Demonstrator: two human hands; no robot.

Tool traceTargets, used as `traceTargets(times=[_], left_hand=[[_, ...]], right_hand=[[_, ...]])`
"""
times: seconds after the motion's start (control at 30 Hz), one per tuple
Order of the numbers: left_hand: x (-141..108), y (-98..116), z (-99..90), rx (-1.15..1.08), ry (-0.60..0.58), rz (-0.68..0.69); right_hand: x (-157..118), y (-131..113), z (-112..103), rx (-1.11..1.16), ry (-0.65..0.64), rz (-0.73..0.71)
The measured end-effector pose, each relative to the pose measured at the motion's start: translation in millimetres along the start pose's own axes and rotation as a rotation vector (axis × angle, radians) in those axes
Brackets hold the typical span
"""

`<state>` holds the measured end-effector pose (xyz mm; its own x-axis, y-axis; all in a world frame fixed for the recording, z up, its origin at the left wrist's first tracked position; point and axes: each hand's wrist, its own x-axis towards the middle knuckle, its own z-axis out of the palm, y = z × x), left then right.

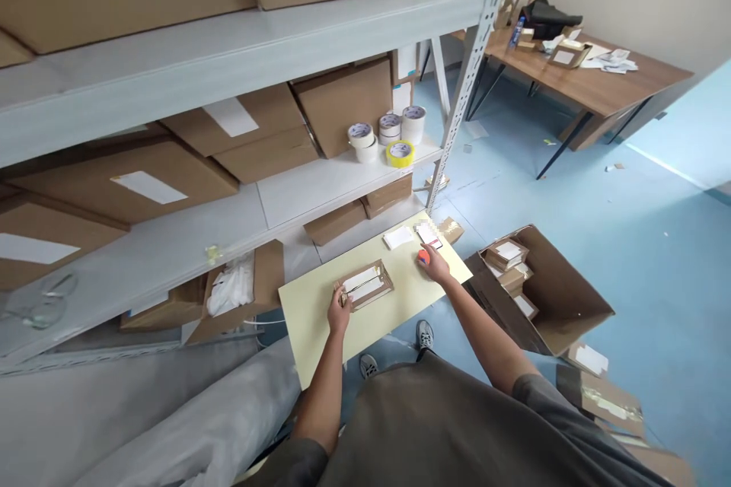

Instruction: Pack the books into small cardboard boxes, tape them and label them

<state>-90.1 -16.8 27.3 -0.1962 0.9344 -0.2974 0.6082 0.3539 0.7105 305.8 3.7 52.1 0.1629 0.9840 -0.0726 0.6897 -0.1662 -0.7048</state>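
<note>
On the pale yellow tabletop [308,319] lies a small cardboard box [371,294] with a white label. My left hand [339,313] is closed at the box's left end, thumb and fingers on its edge. A thin dark line crosses the label from that hand; I cannot tell what it is. To the right, my right hand [437,265] closes around a small round orange-red object with some blue [423,256], touching the table. Beyond it lie a stack of white labels [398,237] and a phone-like flat item [428,234].
A metal shelf [354,186] with cardboard boxes and tape rolls [401,154] stands beyond the table. An open carton [565,281] with small packed boxes sits on the floor at right. A brown desk [633,80] stands farther back. Grey fabric [217,418] is at lower left.
</note>
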Motion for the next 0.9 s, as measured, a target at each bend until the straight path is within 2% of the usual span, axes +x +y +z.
traceTargets(times=[0.07, 0.17, 0.33, 0.43, 0.57, 0.67, 0.77, 0.9], left_hand=[[-2.1, 5.6, 9.5, 0.027, -0.01, -0.008], [-2.8, 8.9, 18.1, 0.064, -0.02, 0.005], [-2.1, 8.1, 22.3, 0.056, -0.008, 0.028], [-3.5, 12.1, 22.4, 0.099, -0.013, -0.001], [-5.2, 19.8, 22.0, 0.141, -0.011, -0.004], [-5.2, 21.5, 20.2, 0.126, -0.016, 0.024], [-4.3, 19.7, 15.1, 0.133, -0.027, 0.034], [-3.3, 13.2, 2.3, 0.154, -0.045, 0.019]], right_hand=[[4.7, 22.0, -10.6, -0.062, -0.043, 0.023], [13.3, 47.9, -16.8, -0.146, -0.176, 0.083], [20.2, 74.4, 0.6, -0.251, -0.427, 0.196], [14.2, 85.9, 20.0, -0.227, -0.45, 0.211], [5.3, 95.3, 34.3, -0.179, -0.382, 0.281], [3.8, 93.7, 29.6, -0.082, -0.364, 0.269], [3.3, 80.6, 17.7, 0.09, -0.349, 0.252], [2.5, 34.0, 8.6, 0.417, -0.376, 0.096]])
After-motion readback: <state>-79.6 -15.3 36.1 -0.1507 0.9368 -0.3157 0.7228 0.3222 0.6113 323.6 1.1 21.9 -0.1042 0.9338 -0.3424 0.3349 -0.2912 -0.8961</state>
